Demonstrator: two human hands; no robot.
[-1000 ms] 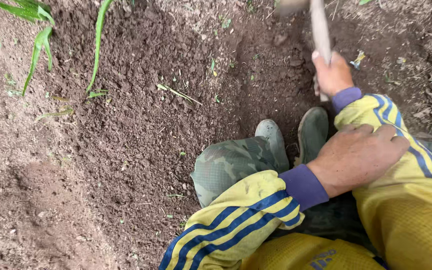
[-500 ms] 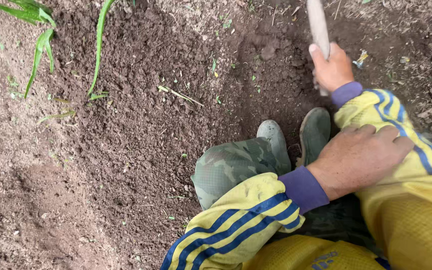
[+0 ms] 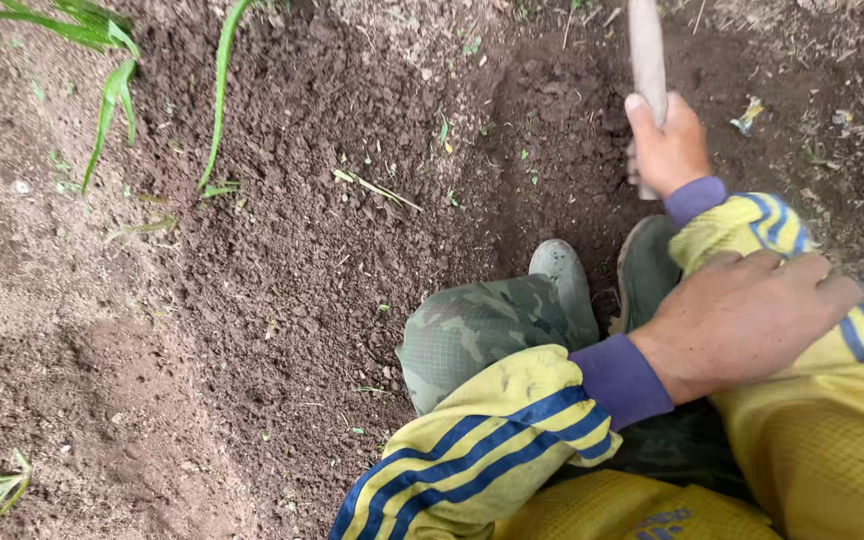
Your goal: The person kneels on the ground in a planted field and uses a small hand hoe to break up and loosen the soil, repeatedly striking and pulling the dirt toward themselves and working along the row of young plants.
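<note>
Two hands in shot, both in yellow sleeves with blue stripes and purple cuffs. Right hand [image 3: 665, 148] is wrapped tight round a pale wooden handle [image 3: 646, 50], thumb up along it, and the handle runs up out of the top edge so you can't see the tool's head at all. It stands over a dug-out hollow of dark soil [image 3: 552, 140]. Left hand [image 3: 742, 315] isn't gripping anything, just lying flat with fingers loosely together on the right forearm [image 3: 852, 350]. Below that there's a camo-trousered knee [image 3: 472, 330] and two grey-green boots [image 3: 564, 275] side by side on the dirt, toes pointing at the hollow. Few green leaves [image 3: 112, 90] top left, well apart from the hands.
</note>
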